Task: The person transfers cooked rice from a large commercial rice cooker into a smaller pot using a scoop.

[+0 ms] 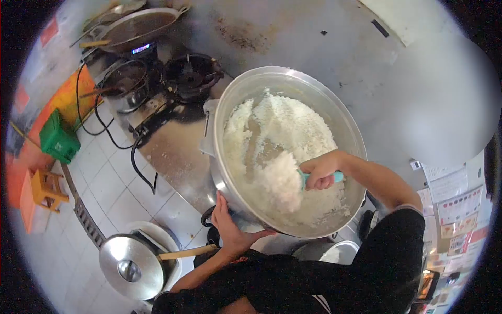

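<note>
A large metal pot tilts in front of me, with white cooked rice spread over its bottom and walls. My right hand is closed around the turquoise handle of a rice scoop, inside the pot. A heaped mound of rice covers the scoop's head and hides its shape. Against the pot's outer wall, near its lower left side, rests my left hand, fingers stretched out and thumb spread away. A side handle sticks out on the pot's left.
Left of the pot stands a stove burner, with a saucepan and a wide wok beyond. A lidded metal pot is at lower left, near a wooden handle. Behind my right arm is a container with white contents.
</note>
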Motion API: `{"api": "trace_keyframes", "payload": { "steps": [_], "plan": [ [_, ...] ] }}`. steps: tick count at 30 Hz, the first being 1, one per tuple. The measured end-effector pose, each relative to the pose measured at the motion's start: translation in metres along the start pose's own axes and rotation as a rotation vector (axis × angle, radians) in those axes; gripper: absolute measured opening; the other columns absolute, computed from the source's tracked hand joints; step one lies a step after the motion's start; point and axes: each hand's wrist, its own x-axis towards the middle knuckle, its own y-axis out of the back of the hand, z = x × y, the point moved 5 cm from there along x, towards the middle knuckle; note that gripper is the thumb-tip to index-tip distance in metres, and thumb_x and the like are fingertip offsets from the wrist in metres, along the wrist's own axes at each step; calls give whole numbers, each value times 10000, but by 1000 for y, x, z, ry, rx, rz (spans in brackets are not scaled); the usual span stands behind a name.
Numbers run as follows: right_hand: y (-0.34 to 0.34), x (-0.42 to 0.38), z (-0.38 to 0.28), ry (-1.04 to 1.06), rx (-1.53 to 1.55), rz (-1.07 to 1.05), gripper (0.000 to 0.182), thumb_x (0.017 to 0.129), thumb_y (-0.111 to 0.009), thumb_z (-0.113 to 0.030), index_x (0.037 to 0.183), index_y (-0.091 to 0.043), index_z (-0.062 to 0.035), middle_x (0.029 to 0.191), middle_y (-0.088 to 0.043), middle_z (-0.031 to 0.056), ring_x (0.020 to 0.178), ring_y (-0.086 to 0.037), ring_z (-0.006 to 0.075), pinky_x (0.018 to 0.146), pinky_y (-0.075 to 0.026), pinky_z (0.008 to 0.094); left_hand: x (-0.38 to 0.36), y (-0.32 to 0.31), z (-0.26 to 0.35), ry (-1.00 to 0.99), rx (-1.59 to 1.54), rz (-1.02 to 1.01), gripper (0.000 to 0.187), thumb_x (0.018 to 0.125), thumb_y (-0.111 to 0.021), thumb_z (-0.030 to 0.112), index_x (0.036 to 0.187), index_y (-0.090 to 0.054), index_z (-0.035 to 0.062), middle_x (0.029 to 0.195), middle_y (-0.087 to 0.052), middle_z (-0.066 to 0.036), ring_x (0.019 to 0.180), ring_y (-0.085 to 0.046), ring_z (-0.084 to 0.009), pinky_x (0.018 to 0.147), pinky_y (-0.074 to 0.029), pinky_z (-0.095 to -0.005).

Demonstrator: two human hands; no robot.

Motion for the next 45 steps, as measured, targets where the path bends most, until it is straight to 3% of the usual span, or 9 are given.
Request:
{"api": "trace_keyframes", "payload": {
  "steps": [5,10,17,19,23,26,38,43,45],
  "plan": [
    [-24,-54,37,332,395,241,113,788,-560,-53,783,-456,-95,539,-323,-77,365,-280,11,293,-204,191,-16,-1,1,-131,86,98,1390,404,-895,540,1379,-160,-122,1375,-293,-288,1267,-293,-405,1037,-271,-467],
    [-87,-78,77,774,943,257,88,841,-508,-26,905,-479,-79,558,-311,-63,348,-271,-2,271,-194,167,-31,19,83,-964,-498,397,931,720,-699,395,1330,-242,-140,1320,-333,-278,1249,-328,-396,1047,-283,-465],
    [-216,-118,171,1299,1164,128,246,852,-506,-45,1097,-494,-21,551,-276,-45,353,-268,38,279,-207,206,-66,-53,230,-527,-1208,-298,865,876,-414,524,1439,-125,-66,1522,-121,-241,1398,-179,-376,1118,-111,-484],
    [-262,-111,227,1383,1333,647,383,812,-548,-63,1182,-471,-1,609,-419,12,364,-341,74,299,-251,231,-100,-80,235,-425,-1355,-459,764,925,-307,506,1441,-172,-42,1513,-169,-235,1399,-190,-355,1121,-110,-461],
    [-350,-50,349,647,882,1713,535,699,-533,22,1228,-453,17,866,-600,141,533,-582,231,498,-480,304,-145,-118,171,-399,-1178,-331,690,940,-300,488,1407,-268,-19,1487,-250,-221,1371,-252,-335,1101,-166,-448],
    [-365,40,371,-182,492,1638,367,795,-540,-36,1134,-415,32,814,-585,325,771,-564,516,688,-438,577,-186,-141,97,-200,-832,-370,546,954,-338,360,1332,-337,-35,1427,-318,-194,1316,-310,-289,1076,-211,-417],
    [-388,-7,379,267,767,1670,331,917,-542,-148,1198,-497,21,795,-618,268,702,-581,470,608,-449,432,-268,-170,47,127,-716,-389,389,1000,-394,210,1325,-333,4,1272,-423,-152,1152,-421,-210,999,-322,-343],
    [-369,12,386,156,507,1839,324,945,-537,-197,1158,-554,46,690,-578,196,616,-568,170,577,-448,332,-274,-168,52,107,-670,-345,378,991,-393,184,1318,-338,2,1267,-419,-148,1157,-413,-212,1005,-313,-351],
    [-364,4,389,160,569,1876,323,939,-539,-187,1168,-551,41,734,-599,219,661,-607,202,599,-457,336,-260,-167,55,-12,-632,-289,371,983,-395,173,1309,-349,0,1302,-399,-151,1186,-391,-224,1025,-289,-364]
  ]
}}
